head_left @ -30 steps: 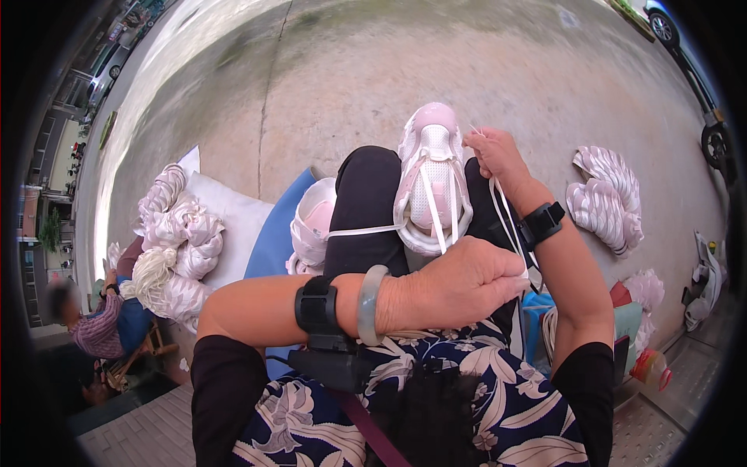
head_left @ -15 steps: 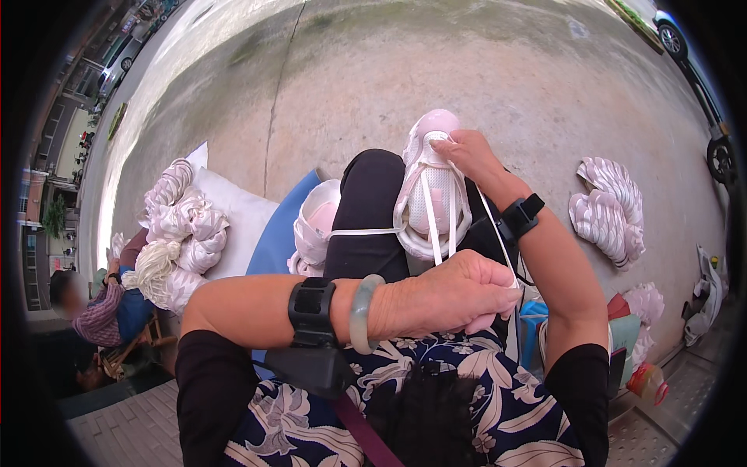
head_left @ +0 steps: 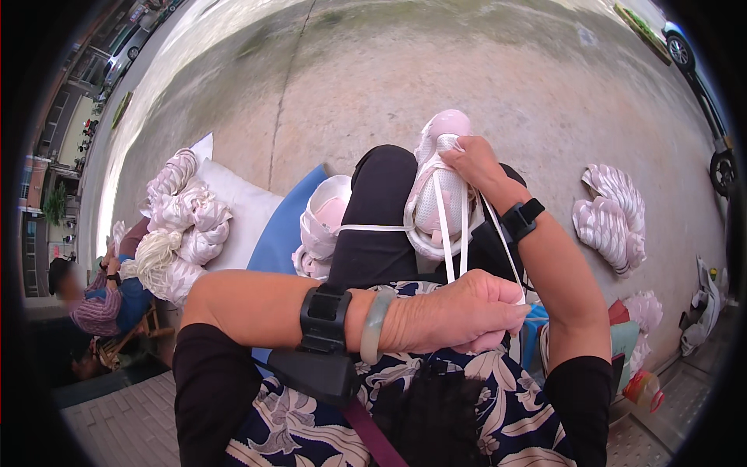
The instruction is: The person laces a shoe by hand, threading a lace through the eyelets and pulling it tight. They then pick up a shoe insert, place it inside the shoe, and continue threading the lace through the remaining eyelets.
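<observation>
A pale pink and white shoe upper (head_left: 426, 204) rests on my lap, its toe pointing away from me. My right hand (head_left: 473, 162) pinches it near the base of the tongue, thumb on the front. Long white shoelaces (head_left: 445, 233) run taut from there toward my body. Lower down, my left hand (head_left: 471, 311) is closed in a fist around the lace ends, reaching across my lap. A white strand links this upper to a second pink and white upper (head_left: 320, 222) beside my left thigh.
Bundles of stacked pink-white uppers (head_left: 191, 214) lie at the left by a white sack (head_left: 241, 206) and blue cloth (head_left: 284, 214). Another bundle (head_left: 611, 218) is on the concrete at right. Bags and a bottle (head_left: 644, 389) stand near my right elbow. Someone in a checked shirt (head_left: 97, 315) sits far left.
My left fist has moved slightly down toward my body with the laces. The right hand keeps its pinch on the shoe upper, and the whole view has shifted a little.
</observation>
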Action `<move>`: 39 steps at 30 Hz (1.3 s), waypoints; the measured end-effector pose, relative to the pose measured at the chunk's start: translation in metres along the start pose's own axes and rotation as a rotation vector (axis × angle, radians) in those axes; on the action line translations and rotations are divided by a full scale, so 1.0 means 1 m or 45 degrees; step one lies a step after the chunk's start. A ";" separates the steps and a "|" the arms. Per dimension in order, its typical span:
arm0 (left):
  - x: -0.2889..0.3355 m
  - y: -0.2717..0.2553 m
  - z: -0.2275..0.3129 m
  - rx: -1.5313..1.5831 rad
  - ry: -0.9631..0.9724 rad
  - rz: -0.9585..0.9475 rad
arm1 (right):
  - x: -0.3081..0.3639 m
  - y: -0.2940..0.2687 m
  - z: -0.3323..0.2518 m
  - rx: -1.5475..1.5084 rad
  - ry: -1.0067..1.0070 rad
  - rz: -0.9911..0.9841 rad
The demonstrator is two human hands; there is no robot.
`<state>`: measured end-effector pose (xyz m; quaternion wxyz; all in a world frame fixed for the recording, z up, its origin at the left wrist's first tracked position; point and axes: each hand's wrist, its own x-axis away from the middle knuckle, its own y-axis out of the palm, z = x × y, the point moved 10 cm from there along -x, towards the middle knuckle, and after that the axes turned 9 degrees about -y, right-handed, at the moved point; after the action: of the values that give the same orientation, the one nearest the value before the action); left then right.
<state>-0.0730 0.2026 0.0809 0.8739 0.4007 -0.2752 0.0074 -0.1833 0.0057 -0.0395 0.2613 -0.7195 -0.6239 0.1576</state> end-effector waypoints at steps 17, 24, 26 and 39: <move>0.041 0.046 0.073 -1.100 1.237 0.098 | 0.132 0.003 -0.013 -0.758 0.065 -0.127; 0.056 0.051 0.083 -1.193 1.522 0.276 | 0.124 0.025 -0.040 -0.591 -0.011 -0.076; 0.049 0.050 0.081 -1.153 1.347 0.145 | 0.113 0.026 -0.046 -0.781 -0.064 0.033; 0.061 0.042 0.088 -1.153 1.457 0.204 | 0.099 0.030 -0.058 -0.553 0.107 0.001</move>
<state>-0.0727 0.1567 0.1860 0.9575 -0.0877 0.2198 0.1647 -0.1094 0.0895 0.0002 0.1259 -0.7649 -0.6316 -0.0104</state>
